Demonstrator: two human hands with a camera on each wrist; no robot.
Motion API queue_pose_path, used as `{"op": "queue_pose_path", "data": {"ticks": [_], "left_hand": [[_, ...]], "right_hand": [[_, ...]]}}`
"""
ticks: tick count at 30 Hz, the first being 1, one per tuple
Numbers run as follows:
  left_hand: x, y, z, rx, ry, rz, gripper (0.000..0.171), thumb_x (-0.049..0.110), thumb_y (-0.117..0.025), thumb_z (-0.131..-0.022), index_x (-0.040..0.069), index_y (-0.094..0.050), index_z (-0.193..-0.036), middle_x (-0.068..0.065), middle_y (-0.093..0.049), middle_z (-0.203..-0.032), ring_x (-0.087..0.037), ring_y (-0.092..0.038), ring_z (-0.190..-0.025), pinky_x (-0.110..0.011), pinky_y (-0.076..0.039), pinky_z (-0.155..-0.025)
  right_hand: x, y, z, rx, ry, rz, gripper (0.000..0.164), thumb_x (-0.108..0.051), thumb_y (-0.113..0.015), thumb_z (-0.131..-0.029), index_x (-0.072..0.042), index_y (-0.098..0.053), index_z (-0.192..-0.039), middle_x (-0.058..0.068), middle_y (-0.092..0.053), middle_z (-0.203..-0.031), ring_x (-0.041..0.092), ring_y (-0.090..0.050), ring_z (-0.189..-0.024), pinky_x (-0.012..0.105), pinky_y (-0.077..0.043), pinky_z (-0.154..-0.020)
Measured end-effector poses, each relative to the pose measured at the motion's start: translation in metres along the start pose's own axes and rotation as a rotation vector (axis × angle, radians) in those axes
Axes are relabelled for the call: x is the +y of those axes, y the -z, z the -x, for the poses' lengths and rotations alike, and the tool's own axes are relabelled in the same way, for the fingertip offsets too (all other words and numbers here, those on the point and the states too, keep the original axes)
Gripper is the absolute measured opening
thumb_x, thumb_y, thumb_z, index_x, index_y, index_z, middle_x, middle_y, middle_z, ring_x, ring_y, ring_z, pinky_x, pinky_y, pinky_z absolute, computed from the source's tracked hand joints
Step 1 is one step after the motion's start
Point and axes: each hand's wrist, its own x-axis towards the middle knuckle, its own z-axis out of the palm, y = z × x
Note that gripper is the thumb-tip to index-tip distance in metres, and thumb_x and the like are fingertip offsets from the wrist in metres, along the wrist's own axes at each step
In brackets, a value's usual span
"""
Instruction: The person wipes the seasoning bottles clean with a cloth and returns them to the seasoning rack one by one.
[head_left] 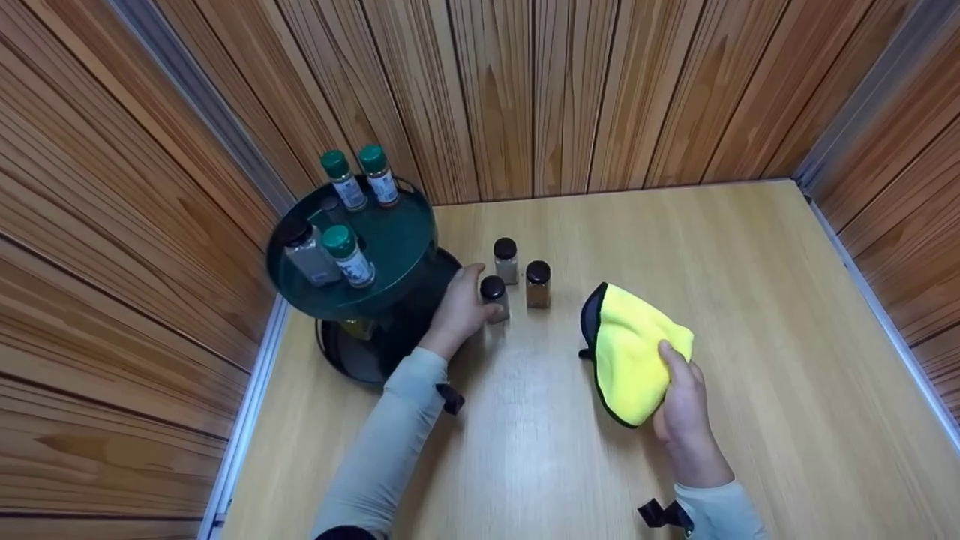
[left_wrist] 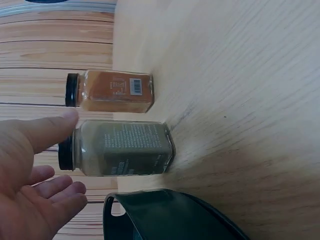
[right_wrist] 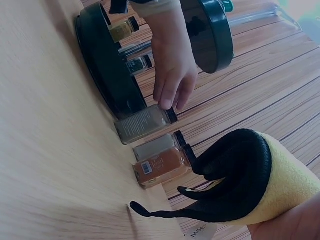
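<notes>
My left hand (head_left: 459,309) reaches beside the nearest spice jar (head_left: 494,298), a black-capped glass jar of grey-brown powder standing on the table. In the left wrist view, the thumb and fingers (left_wrist: 69,205) are spread apart around the level of its cap. Two more black-capped jars stand close by: an orange-brown one (head_left: 538,285) and a pale one (head_left: 506,261). On the right, my right hand (head_left: 686,405) grips a yellow cleaning cloth (head_left: 634,352) with a black underside and edging, thumb on top. The cloth hangs folded above the table.
At the left stands a dark green two-tier rack (head_left: 405,259). Its upper tier carries green-capped bottles (head_left: 349,256) and a dark-capped jar (head_left: 311,255); small jars (right_wrist: 122,30) sit on the lower tier. Wood-panelled walls (head_left: 570,90) enclose the table (head_left: 750,300) at the back and sides.
</notes>
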Motion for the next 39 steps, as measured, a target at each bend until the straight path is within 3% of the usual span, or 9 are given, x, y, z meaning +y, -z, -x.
{"op": "queue_pose_path", "data": {"ticks": [10,20,29,34,39], "left_hand": [[0.006,-0.009,-0.015,-0.075,0.042,-0.136,0.073,0.014,-0.084,-0.084,0.005,-0.048,-0.147,-0.015,-0.054,-0.142,-0.026,-0.053,-0.132,-0.039,-0.043,-0.111],[0.007,-0.018,-0.018,-0.078,0.062,-0.144,0.057,0.01,-0.082,-0.084,0.005,-0.055,-0.134,-0.012,-0.061,-0.125,-0.025,-0.06,-0.119,-0.04,-0.05,-0.104],[0.008,-0.016,-0.004,-0.046,-0.011,-0.094,0.05,0.011,-0.086,-0.076,0.007,-0.06,-0.119,-0.01,-0.064,-0.115,-0.025,-0.062,-0.11,-0.04,-0.051,-0.099],[0.008,-0.019,0.009,-0.077,0.01,-0.053,0.055,0.012,-0.088,-0.075,0.008,-0.06,-0.122,-0.009,-0.063,-0.118,-0.024,-0.062,-0.112,-0.041,-0.051,-0.1],[0.006,-0.024,0.017,-0.029,0.025,0.002,0.055,0.013,-0.089,-0.076,0.009,-0.06,-0.123,-0.008,-0.063,-0.121,-0.025,-0.06,-0.117,-0.041,-0.048,-0.105]], "right_hand": [[-0.004,0.0,0.0,0.027,-0.011,0.002,0.039,-0.038,-0.046,-0.109,-0.004,-0.047,-0.128,0.001,-0.067,-0.103,0.015,-0.068,-0.094,0.03,-0.056,-0.082],[-0.007,0.0,-0.001,0.032,-0.003,0.001,0.037,-0.036,-0.046,-0.11,-0.003,-0.048,-0.126,0.002,-0.067,-0.1,0.015,-0.068,-0.091,0.03,-0.056,-0.081],[-0.012,-0.003,-0.002,0.007,0.043,-0.02,0.037,-0.036,-0.046,-0.109,-0.002,-0.052,-0.121,0.004,-0.071,-0.097,0.018,-0.071,-0.087,0.031,-0.058,-0.074],[-0.011,-0.006,-0.004,0.015,0.022,-0.015,0.035,-0.036,-0.047,-0.109,-0.004,-0.052,-0.121,0.002,-0.071,-0.099,0.016,-0.07,-0.09,0.031,-0.057,-0.078],[-0.011,-0.008,-0.005,0.016,0.016,-0.029,0.037,-0.037,-0.048,-0.108,-0.003,-0.052,-0.123,0.003,-0.072,-0.1,0.016,-0.071,-0.092,0.032,-0.058,-0.08]]}}
